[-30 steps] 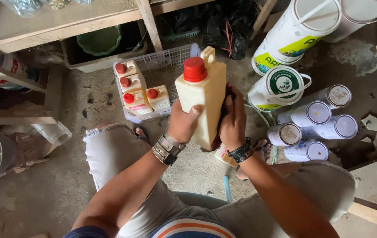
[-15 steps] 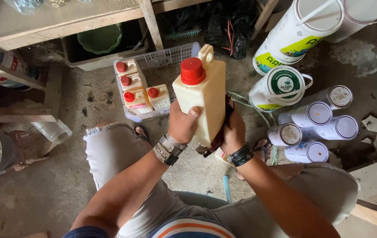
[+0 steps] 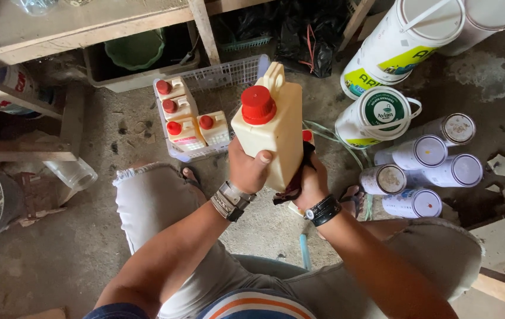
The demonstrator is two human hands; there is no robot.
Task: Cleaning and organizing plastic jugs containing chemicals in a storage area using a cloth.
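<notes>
My left hand (image 3: 247,170) grips the lower part of a cream plastic jug (image 3: 271,130) with a red screw cap, held upright in front of me. On the jug's right side my right hand (image 3: 310,183) presses a dark red cloth (image 3: 295,184) against it. Both wrists wear bands: metal bracelets on the left, a black watch on the right. I am squatting, with my knees in light trousers to either side.
A white basket (image 3: 229,74) on the concrete floor holds several similar red-capped jugs (image 3: 184,121). To the right lie white paint buckets (image 3: 382,115) and several spray cans (image 3: 423,171). A wooden shelf frame (image 3: 205,26) and a green tub (image 3: 135,50) are behind.
The jug has risen a little and come closer to the camera. My right hand has slid down the jug's side with the cloth.
</notes>
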